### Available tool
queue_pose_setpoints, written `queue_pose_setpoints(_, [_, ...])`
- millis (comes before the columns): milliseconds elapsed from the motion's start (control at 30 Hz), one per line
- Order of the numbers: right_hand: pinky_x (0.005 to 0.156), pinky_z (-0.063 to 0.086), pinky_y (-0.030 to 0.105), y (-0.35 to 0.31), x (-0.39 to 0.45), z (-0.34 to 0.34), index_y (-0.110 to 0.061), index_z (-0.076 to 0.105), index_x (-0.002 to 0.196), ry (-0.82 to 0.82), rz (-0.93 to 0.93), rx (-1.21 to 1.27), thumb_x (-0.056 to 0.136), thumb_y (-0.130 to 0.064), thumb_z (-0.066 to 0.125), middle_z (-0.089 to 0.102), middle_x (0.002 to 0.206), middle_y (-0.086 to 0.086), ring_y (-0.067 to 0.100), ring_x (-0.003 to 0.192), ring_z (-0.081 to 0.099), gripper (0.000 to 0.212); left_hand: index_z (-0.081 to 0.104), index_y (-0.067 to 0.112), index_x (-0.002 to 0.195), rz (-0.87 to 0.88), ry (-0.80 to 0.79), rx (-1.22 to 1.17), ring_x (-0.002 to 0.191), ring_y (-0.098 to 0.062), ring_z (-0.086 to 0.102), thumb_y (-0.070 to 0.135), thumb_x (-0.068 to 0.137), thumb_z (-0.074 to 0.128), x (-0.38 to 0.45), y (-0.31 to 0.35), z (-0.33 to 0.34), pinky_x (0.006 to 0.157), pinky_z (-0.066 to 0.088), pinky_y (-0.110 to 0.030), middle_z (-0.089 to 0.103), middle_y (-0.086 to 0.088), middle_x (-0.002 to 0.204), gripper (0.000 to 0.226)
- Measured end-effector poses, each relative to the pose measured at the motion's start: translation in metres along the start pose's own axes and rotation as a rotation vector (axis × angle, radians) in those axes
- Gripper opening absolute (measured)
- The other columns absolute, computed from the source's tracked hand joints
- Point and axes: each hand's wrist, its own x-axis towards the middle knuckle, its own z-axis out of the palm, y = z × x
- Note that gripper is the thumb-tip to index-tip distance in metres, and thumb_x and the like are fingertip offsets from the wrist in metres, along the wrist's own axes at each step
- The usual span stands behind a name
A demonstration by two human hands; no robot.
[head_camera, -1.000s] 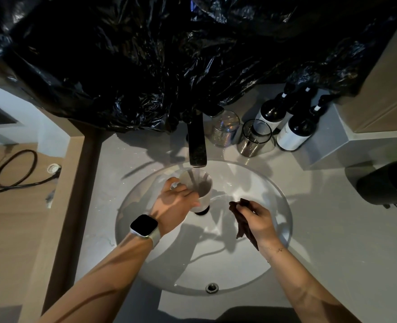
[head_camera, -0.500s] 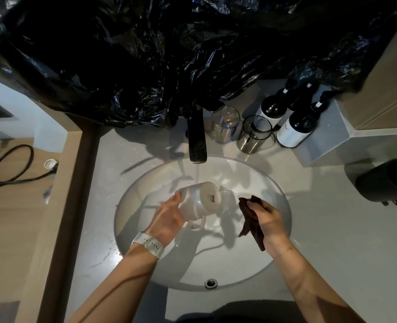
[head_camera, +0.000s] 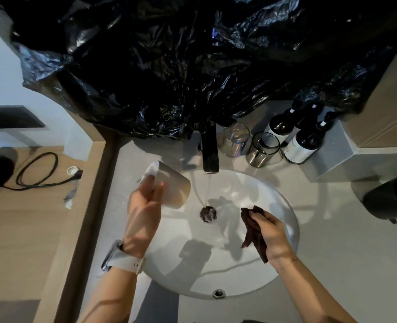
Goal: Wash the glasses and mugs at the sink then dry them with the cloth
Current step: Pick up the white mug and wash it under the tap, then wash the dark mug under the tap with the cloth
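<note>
My left hand grips a white mug, tilted on its side over the left rim of the round white sink. My right hand holds a crumpled dark brown cloth above the right half of the basin. Water runs from the black faucet down to the drain. Two clear glasses stand on the counter behind the sink, right of the faucet.
Dark pump bottles stand behind the glasses. A black mug-like object sits at the right edge of the counter. Black plastic sheeting hangs over the back wall. A black cable lies on the wooden ledge at left.
My left hand has tipped the mug over and carried it from under the water stream to the left rim of the sink. My right hand with the cloth has stayed put.
</note>
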Motion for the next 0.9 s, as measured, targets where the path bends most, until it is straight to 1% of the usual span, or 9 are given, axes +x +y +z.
queue_pose_setpoints(100, [0.039,0.052,0.035,0.001,-0.002,0.000,0.009,0.066,0.103,-0.005,-0.008,-0.024,0.095,-0.001,0.056,0.075,0.099,0.015,0.031,0.078,0.069,0.017,0.062,0.018,0.096,0.354,0.140,0.452,0.091,-0.003,0.039,0.022,0.100,0.055,0.014,0.001,-0.016,0.094,0.030,-0.036,0.052,0.017,0.087,0.010])
queue_pose_setpoints(167, [0.036,0.050,0.035,0.002,-0.004,0.002,0.008,0.067,0.098,-0.011,-0.015,-0.045,0.095,-0.001,0.055,0.074,0.092,0.015,0.022,0.063,0.070,0.015,0.063,0.018,0.083,0.541,0.211,0.729,0.080,-0.012,0.048,0.024,0.095,0.054,0.031,-0.003,-0.022,0.093,0.028,-0.039,0.055,0.012,0.074,0.016])
queue_pose_setpoints(233, [0.033,0.046,0.034,0.002,-0.005,0.003,0.008,0.067,0.095,-0.012,-0.017,-0.062,0.095,-0.001,0.054,0.073,0.086,0.013,0.018,0.054,0.067,0.016,0.066,0.017,0.082,0.576,0.222,0.894,0.079,-0.029,0.061,0.024,0.092,0.054,0.049,-0.009,-0.026,0.095,0.028,-0.041,0.066,0.001,0.073,0.017])
queue_pose_setpoints(333, [0.033,0.046,0.034,0.001,-0.006,0.004,0.007,0.067,0.093,-0.005,-0.027,-0.092,0.095,-0.001,0.054,0.073,0.079,0.013,0.019,0.047,0.065,0.015,0.073,0.014,0.093,0.563,0.190,1.042,0.087,-0.034,0.064,0.017,0.095,0.055,0.066,-0.023,-0.026,0.101,0.030,-0.049,0.075,-0.006,0.091,0.018])
queue_pose_setpoints(467, [0.032,0.045,0.032,0.001,-0.001,0.008,0.007,0.068,0.089,0.026,-0.020,-0.081,0.095,0.001,0.054,0.074,0.080,0.013,0.025,0.045,0.063,0.015,0.069,0.017,0.094,0.522,0.133,1.098,0.091,-0.035,0.061,0.022,0.099,0.046,0.083,-0.030,-0.025,0.104,0.027,-0.049,0.074,-0.006,0.093,0.024])
queue_pose_setpoints(633, [0.038,0.048,0.036,0.002,0.004,0.013,0.005,0.067,0.097,0.022,-0.024,-0.123,0.095,0.000,0.055,0.076,0.091,0.011,0.026,0.065,0.069,0.012,0.067,0.013,0.089,0.494,0.141,1.128,0.092,-0.035,0.059,0.017,0.096,0.052,0.102,-0.031,-0.024,0.106,0.024,-0.043,0.073,-0.007,0.091,0.017])
queue_pose_setpoints(767, [0.044,0.046,0.035,-0.001,0.005,0.015,0.005,0.066,0.093,0.039,-0.097,-0.209,0.094,0.000,0.057,0.073,0.090,0.022,0.027,0.083,0.072,0.010,0.069,0.008,0.107,0.441,0.138,1.101,0.106,-0.040,0.057,0.012,0.094,0.060,0.101,-0.034,-0.021,0.110,0.030,-0.051,0.069,-0.015,0.107,0.016])
queue_pose_setpoints(833, [0.057,0.046,0.037,-0.005,0.002,0.012,0.008,0.065,0.090,0.025,-0.191,-0.246,0.093,-0.001,0.059,0.064,0.087,0.039,0.034,0.075,0.066,0.010,0.064,0.005,0.121,0.454,0.175,1.012,0.113,-0.041,0.052,0.010,0.092,0.062,0.086,-0.032,-0.021,0.104,0.038,-0.051,0.063,-0.018,0.121,0.029])
queue_pose_setpoints(900, [0.064,0.049,0.037,-0.010,-0.006,0.003,0.003,0.068,0.091,0.005,-0.271,-0.270,0.092,0.000,0.061,0.070,0.081,0.029,0.031,0.072,0.067,0.007,0.059,0.010,0.130,0.437,0.180,0.856,0.119,-0.034,0.050,0.013,0.093,0.060,0.053,-0.028,-0.012,0.102,0.040,-0.046,0.057,-0.014,0.131,0.037])
